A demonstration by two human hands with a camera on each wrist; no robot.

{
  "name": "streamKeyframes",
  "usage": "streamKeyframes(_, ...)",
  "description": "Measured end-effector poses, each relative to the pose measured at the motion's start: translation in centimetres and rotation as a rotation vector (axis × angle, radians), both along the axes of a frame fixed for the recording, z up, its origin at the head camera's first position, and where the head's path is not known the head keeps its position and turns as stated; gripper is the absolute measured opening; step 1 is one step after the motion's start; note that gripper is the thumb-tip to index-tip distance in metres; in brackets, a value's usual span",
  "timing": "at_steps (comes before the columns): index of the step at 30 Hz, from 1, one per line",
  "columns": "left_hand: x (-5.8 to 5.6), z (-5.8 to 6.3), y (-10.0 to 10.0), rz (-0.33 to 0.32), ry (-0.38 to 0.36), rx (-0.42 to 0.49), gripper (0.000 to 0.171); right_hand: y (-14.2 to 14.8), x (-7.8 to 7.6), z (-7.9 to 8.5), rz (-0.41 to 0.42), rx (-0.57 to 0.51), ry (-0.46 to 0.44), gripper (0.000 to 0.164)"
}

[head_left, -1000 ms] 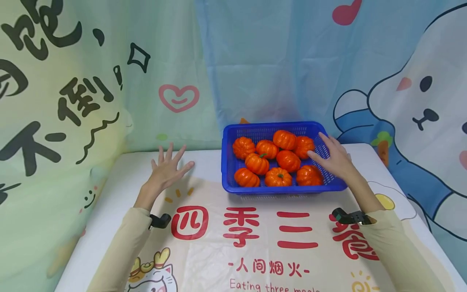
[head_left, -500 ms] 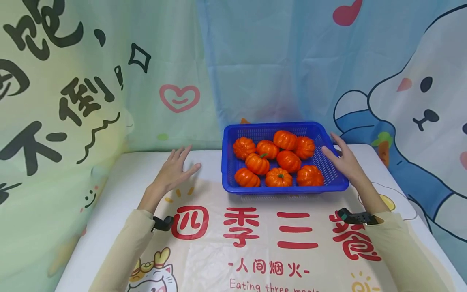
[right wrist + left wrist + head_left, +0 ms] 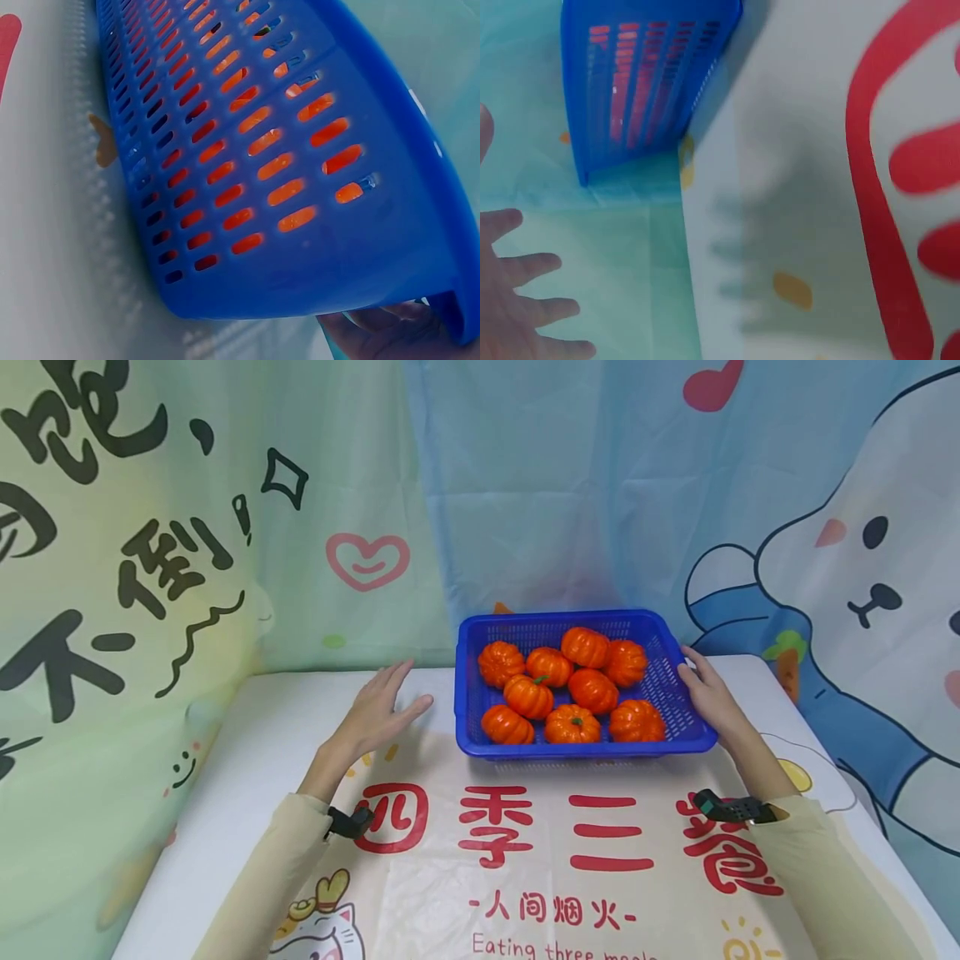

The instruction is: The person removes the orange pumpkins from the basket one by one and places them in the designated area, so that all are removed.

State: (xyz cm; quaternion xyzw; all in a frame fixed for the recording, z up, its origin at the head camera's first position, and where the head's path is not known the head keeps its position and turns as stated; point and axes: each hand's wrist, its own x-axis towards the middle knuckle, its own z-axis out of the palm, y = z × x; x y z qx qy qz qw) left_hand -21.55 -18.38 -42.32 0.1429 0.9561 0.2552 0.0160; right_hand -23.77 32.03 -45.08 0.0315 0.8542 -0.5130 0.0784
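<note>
Basket (image 3: 585,750): blue plastic, on the bench (image 3: 277,710).
Pumpkins (image 3: 528,697): nine, orange, inside the basket.
Left hand (image 3: 375,710): just left of the basket, fingers apart.
Right hand (image 3: 711,695): at basket's right end; whether fingers clamp, cannot tell.

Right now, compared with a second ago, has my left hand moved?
Yes: in the head view, your left hand has shifted rightward, toward the blue plastic basket, now extending past the right edge of the printed pink heart.
</note>
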Motion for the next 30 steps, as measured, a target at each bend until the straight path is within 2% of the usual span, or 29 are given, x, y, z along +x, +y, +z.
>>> streamKeyframes(9, 0.6, -0.2, 2.6, -0.074, 0.051, 0.082, 0.076, 0.2, 0.2, -0.3, -0.015, -0.070, -0.043, 0.064)
streamKeyframes(15, 1.5, -0.1, 4.1, -0.100, 0.027, 0.111, 0.076, 0.4, 0.3, -0.3, 0.000, -0.112, -0.069, 0.063)
streamKeyframes(20, 1.9, 0.0, 4.9, -0.125, 0.032, 0.124, 0.076, 0.4, 0.1, -0.3, -0.001, -0.095, -0.072, 0.063)
streamKeyframes(25, 1.5, 0.3, 5.7, -0.152, 0.059, 0.095, 0.073, 0.4, -0.1, -0.3, -0.006, -0.124, -0.097, 0.064)
streamKeyframes(30, -0.1, 1.6, 6.9, -0.199, 0.084, 0.067, 0.073, 0.2, -0.2, -0.3, -0.010, -0.143, -0.108, 0.063)
